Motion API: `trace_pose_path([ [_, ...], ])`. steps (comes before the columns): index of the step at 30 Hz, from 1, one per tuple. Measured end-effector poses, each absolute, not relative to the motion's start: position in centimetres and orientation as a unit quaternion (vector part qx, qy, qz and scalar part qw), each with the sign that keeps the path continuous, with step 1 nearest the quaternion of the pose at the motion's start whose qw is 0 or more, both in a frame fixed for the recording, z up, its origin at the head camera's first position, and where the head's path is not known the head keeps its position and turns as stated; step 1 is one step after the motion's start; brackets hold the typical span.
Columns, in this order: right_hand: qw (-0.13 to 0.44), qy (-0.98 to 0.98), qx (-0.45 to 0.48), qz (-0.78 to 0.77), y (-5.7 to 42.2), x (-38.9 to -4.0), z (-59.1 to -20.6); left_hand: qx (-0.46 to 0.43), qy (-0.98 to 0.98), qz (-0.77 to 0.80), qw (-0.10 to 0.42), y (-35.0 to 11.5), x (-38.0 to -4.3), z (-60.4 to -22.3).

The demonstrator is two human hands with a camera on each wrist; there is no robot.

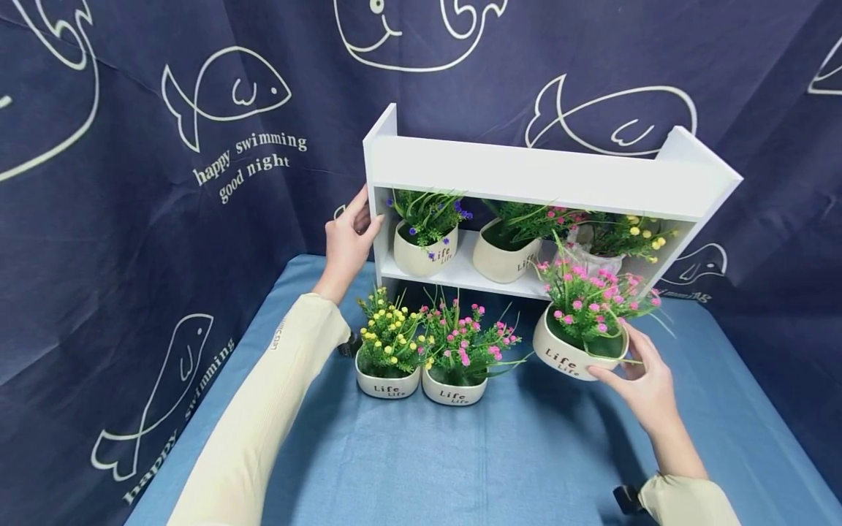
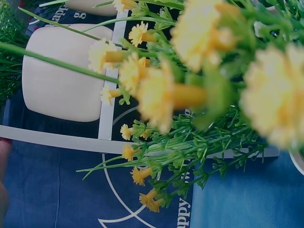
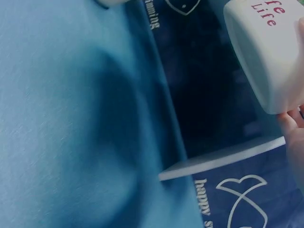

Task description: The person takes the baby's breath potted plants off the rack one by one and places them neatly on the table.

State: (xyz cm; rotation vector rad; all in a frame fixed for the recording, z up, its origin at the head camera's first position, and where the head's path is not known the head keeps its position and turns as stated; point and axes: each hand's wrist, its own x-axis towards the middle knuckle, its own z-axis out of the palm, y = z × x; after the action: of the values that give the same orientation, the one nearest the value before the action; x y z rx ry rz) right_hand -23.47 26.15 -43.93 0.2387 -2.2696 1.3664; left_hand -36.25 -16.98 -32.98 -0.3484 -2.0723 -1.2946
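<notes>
My right hand (image 1: 647, 380) grips a cream oval flowerpot (image 1: 566, 353) with pink flowers, thumb on its front and fingers at its right side. This pot is raised above the cloth, tilted, before the right end of a white shelf unit (image 1: 526, 166). At the unit's left side panel my left hand (image 1: 349, 241) holds on, thumb over the front edge and fingers along the outside. The right wrist view shows the held pot's smooth base (image 3: 251, 61) and fingers (image 3: 289, 124) against it. Yellow flowers (image 2: 156, 95) fill much of the left wrist view.
On the shelf stand a pot with blue flowers (image 1: 421, 256), a tilted pot with pink flowers (image 1: 503, 256) and a whitish pot with yellow flowers (image 1: 595, 257). Below, a yellow-flowered pot (image 1: 388, 386) and a pink-flowered pot (image 1: 454, 391) sit on the blue cloth (image 1: 421, 467). A dark fish-print curtain (image 1: 263, 183) hangs behind.
</notes>
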Motion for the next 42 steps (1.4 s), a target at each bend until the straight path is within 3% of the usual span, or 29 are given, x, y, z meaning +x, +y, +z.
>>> trace_pose_path([
  [10, 0.204, -0.833, 0.121, 0.499, 26.9, -24.0, -46.4, -0.139, -0.791, -0.492, 0.335, -16.9, -36.3, -33.0],
  [32, 0.062, -0.858, 0.123, 0.496, 26.2, -25.4, -49.9, -0.132, -0.797, -0.487, 0.332, -17.0, -36.2, -32.8],
  [42, 0.034, -0.859, 0.128, 0.495, 26.3, -25.4, -51.2, -0.132, -0.799, -0.481, 0.335, -17.0, -36.0, -33.0],
])
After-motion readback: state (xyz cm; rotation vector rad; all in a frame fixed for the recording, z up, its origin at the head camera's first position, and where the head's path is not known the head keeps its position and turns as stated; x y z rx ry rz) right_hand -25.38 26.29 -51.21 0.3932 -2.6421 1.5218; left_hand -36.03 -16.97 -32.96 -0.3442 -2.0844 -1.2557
